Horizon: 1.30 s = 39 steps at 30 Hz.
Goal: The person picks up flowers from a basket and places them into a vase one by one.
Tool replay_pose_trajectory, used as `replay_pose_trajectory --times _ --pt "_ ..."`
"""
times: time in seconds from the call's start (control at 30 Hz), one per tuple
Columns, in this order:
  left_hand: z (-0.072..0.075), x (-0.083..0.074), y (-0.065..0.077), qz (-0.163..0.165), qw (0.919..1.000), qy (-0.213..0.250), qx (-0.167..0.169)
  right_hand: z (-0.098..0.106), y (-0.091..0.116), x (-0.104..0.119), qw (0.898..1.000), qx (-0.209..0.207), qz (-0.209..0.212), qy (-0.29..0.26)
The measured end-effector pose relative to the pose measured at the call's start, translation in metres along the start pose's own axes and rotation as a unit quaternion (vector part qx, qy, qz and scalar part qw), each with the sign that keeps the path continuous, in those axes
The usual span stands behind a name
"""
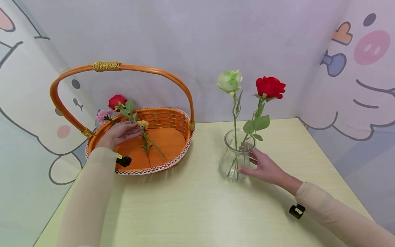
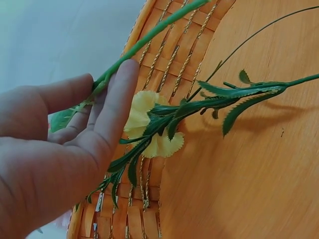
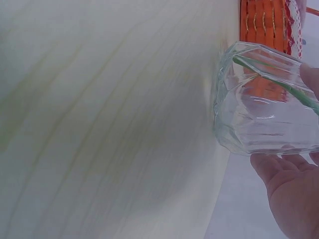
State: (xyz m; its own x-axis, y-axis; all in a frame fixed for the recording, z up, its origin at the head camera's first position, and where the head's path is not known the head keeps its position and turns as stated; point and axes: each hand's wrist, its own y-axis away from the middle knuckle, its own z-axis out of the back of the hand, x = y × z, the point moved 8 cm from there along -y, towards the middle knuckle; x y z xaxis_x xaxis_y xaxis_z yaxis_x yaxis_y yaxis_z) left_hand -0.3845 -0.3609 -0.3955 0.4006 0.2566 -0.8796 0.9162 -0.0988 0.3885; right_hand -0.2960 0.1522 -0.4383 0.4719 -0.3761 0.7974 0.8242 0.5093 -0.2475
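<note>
My left hand is over the left part of an orange woven basket. Its thumb and fingers pinch the green stem of a red rose, whose bloom sits by the basket's back rim. Just beyond the fingertips lies a yellow carnation, its leafy stem crossing the basket floor. A pink carnation is at the left rim. With thumb in front and fingers behind, my right hand grips a clear glass vase. In the vase stand a pale green-white rose and another red rose.
The basket's tall arched handle rises above the left hand. A pale wood-grain table carries both basket and vase. White cloth walls with cartoon animals enclose the back and sides.
</note>
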Motion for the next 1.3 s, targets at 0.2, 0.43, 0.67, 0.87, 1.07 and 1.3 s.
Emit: replay_pose_trajectory --times 0.2,0.43,0.67,0.87,1.07,1.3 --pt "0.002 -0.002 0.0 0.002 1.0 -0.007 -0.004 0.0 0.001 0.001 1.0 -0.001 0.001 0.001" --pt "-0.002 -0.005 0.004 0.001 0.9998 -0.02 0.003 0.0 0.0 0.001 1.0 0.0 0.002 0.001" --pt "-0.005 -0.008 0.005 -0.006 0.9998 -0.016 0.011 0.0 0.001 0.001 1.0 -0.001 -0.001 0.002" --pt "-0.008 -0.011 0.008 -0.018 0.9997 -0.007 0.017 0.0 0.001 0.0 1.0 0.002 -0.005 0.002" --pt "-0.018 -0.016 0.01 -0.037 0.9984 -0.005 0.042 0.0 0.001 -0.001 1.0 0.001 -0.002 -0.001" --pt "-0.028 -0.02 0.013 -0.056 0.997 -0.001 0.052 0.0 0.001 -0.002 1.0 0.002 -0.001 -0.001"
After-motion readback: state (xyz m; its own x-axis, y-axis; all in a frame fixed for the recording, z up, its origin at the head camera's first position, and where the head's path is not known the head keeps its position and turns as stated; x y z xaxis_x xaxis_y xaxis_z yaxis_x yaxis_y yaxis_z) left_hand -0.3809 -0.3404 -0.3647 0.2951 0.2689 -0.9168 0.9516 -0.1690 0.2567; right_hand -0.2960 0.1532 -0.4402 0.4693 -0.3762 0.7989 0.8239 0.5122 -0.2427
